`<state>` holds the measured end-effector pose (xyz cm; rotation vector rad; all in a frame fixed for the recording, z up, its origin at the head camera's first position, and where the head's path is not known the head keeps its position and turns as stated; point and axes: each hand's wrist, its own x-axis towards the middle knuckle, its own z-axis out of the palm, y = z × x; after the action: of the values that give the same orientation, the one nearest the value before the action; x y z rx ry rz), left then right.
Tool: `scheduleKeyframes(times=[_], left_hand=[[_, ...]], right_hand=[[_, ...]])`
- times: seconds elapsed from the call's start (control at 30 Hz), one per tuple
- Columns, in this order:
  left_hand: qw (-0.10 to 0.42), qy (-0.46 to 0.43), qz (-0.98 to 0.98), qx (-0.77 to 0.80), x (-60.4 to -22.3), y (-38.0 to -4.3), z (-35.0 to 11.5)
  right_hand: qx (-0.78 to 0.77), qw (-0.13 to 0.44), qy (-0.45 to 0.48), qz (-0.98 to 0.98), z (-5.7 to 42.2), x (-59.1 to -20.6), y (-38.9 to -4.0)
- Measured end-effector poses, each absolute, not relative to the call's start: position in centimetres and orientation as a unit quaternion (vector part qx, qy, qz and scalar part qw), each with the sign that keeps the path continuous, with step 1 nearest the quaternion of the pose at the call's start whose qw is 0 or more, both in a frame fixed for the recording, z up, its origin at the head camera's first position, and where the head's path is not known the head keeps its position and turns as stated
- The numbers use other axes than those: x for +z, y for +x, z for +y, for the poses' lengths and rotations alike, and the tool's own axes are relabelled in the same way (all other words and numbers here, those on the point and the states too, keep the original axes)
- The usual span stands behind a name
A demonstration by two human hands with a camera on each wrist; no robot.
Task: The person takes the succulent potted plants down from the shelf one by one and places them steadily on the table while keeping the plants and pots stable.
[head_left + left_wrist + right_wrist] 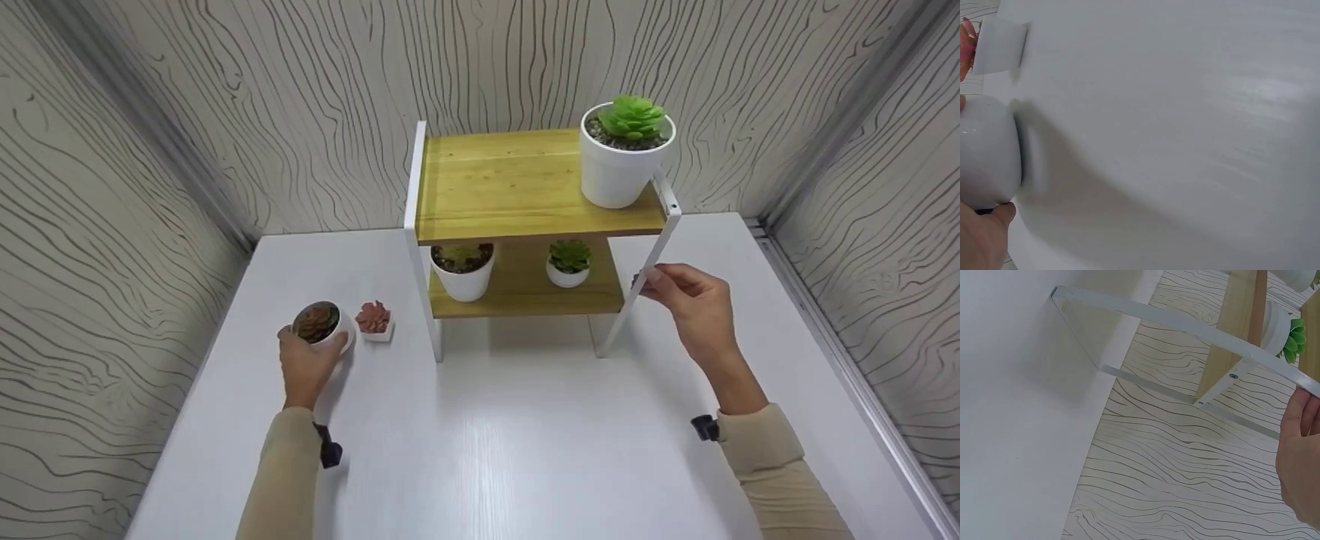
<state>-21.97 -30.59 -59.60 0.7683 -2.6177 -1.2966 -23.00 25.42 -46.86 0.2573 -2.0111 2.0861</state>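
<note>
At the left of the table, my left hand (309, 367) grips a round white pot (985, 152) holding a brownish succulent (316, 322), thumb on one side and fingers round the other. Just right of it stands a small white pot (377, 336) with a pink-red succulent (373, 316). My right hand (697, 307) is at the right front post (626, 307) of a two-tier shelf (502, 187), pinching it between thumb and fingers below the top board. In the right wrist view, the fingertips (1299, 408) lie against the white metal frame.
On the top board, a large white pot (615, 172) with a green succulent stands at the right. The lower board (517, 296) carries another potted succulent (463, 281) at the left and a small green one (568, 274) at the right. Patterned walls (315, 112) enclose the white table (525, 450).
</note>
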Motion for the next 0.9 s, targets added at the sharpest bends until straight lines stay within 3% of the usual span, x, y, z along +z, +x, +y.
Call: scheduleKeyframes(times=[0.9], left_hand=[[0.039, 0.247, -0.852, -0.459, -59.35, -21.74, -30.77]], right_hand=[[0.716, 0.111, 0.113, -0.680, 25.50, -46.98, -23.01]])
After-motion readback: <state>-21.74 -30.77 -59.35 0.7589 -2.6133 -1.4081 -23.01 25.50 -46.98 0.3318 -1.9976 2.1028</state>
